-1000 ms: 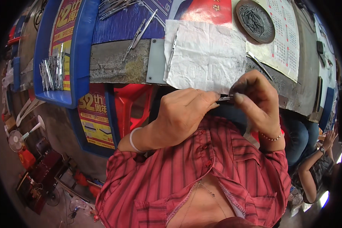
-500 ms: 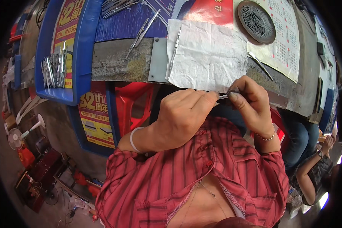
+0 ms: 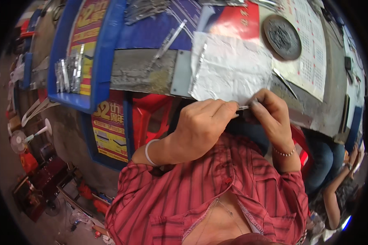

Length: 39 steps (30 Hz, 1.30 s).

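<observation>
My left hand (image 3: 202, 124) is closed, its thumb and fingers pinching one end of a slim silver metal tool (image 3: 243, 108). The other end lies at the pinched thumb and forefinger of my right hand (image 3: 274, 118). Both hands meet just off the table's near edge, and the fingers cover most of the tool. Beyond them a creased white paper (image 3: 233, 67) covers part of the table. Along its left side lies a thin silver rod-like piece (image 3: 199, 63). A slender pointed metal piece (image 3: 285, 83) rests right of the paper.
A round dark dish (image 3: 295, 52) of small dark slivers stands on a printed calendar sheet (image 3: 313, 65). At left, a blue tray (image 3: 100, 61) holds several upright silver pieces (image 3: 71, 73). More metal pieces (image 3: 147, 10) lie at the back. A red stool (image 3: 141, 118) is below the table.
The whole view has shifted, so the table and dish sit lower and farther right in the picture. Both hands keep their pinch on the metal tool, with the fingers slightly changed.
</observation>
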{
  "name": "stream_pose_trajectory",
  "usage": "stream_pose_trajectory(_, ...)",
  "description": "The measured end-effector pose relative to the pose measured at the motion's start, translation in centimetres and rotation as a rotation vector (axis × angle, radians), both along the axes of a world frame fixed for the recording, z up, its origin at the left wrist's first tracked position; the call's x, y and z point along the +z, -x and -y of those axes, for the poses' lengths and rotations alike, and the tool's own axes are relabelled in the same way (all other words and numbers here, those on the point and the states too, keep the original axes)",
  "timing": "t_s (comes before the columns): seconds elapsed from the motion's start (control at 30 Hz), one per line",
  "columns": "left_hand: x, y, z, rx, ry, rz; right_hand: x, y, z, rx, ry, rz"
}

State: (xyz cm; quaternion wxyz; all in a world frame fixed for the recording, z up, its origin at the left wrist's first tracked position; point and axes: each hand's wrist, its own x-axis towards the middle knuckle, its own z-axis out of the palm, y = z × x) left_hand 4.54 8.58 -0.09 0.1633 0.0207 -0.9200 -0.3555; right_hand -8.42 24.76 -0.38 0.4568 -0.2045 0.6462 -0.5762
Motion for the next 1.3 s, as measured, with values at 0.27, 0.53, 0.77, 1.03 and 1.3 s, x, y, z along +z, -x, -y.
stream_pose_trajectory(0.27,-0.2,0.9,8.8,0.408,-0.047,0.034,0.9,2.0,-2.3,-0.175,0.035,-0.121)
stream_pose_trajectory(0.53,-3.1,3.5,13.8,0.417,-0.035,0.263,2.1,6.6,-3.3,-0.267,-0.036,-0.586)
stream_pose_trajectory(0.77,-2.1,3.5,13.3,0.434,-0.012,0.308,0.7,15.0,-2.1,-0.098,-0.169,-0.977)
stream_pose_trajectory(1.03,1.4,0.2,10.9,0.515,-0.321,0.029,-0.4,19.6,1.0,0.151,-0.257,-1.346)
stream_pose_trajectory(1.3,0.9,-2.0,5.3,0.317,-0.550,0.147,-0.7,20.0,3.8,0.301,-0.459,-1.440)
